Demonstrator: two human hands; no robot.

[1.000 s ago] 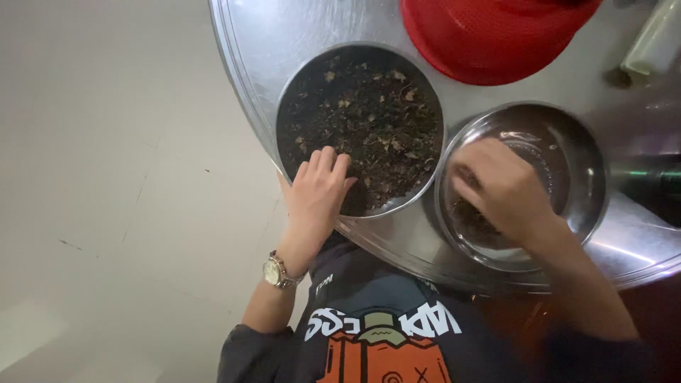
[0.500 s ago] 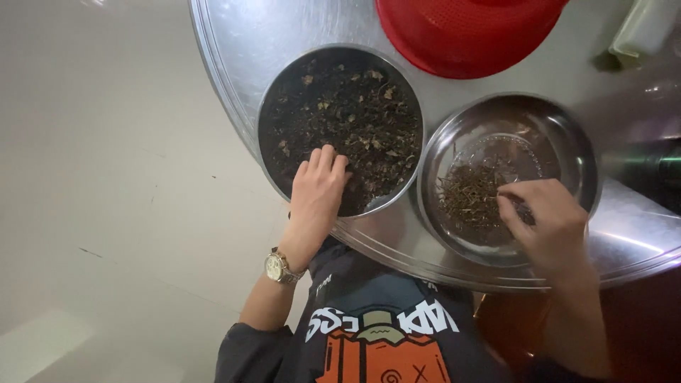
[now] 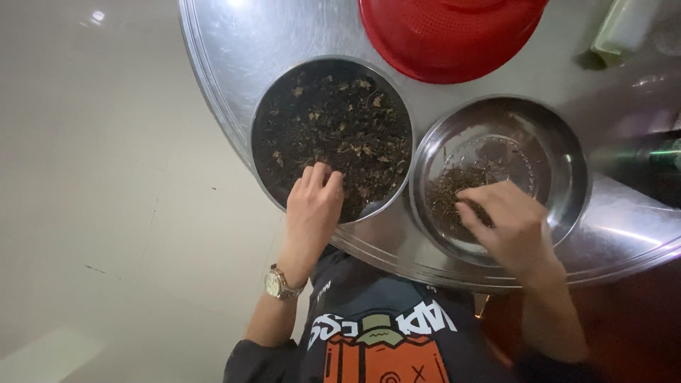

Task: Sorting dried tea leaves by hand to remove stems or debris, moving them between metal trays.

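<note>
Right hand (image 3: 507,220) has shifted inward, hiding steel bowl's (image 3: 567,170) dried bits (image 3: 454,188)

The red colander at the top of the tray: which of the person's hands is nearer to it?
Right, narrowly. The right hand is over the steel bowl just below the red colander; the left hand rests in the dark-filled bowl, lower left of it.

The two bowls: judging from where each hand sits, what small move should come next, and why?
Probably the left hand should pinch another bit from the dark bowl, since its fingers already rest in the heaped dried leaves. The right hand is over the steel bowl, which holds only a small pile, so it seems to take what is picked out.
</note>
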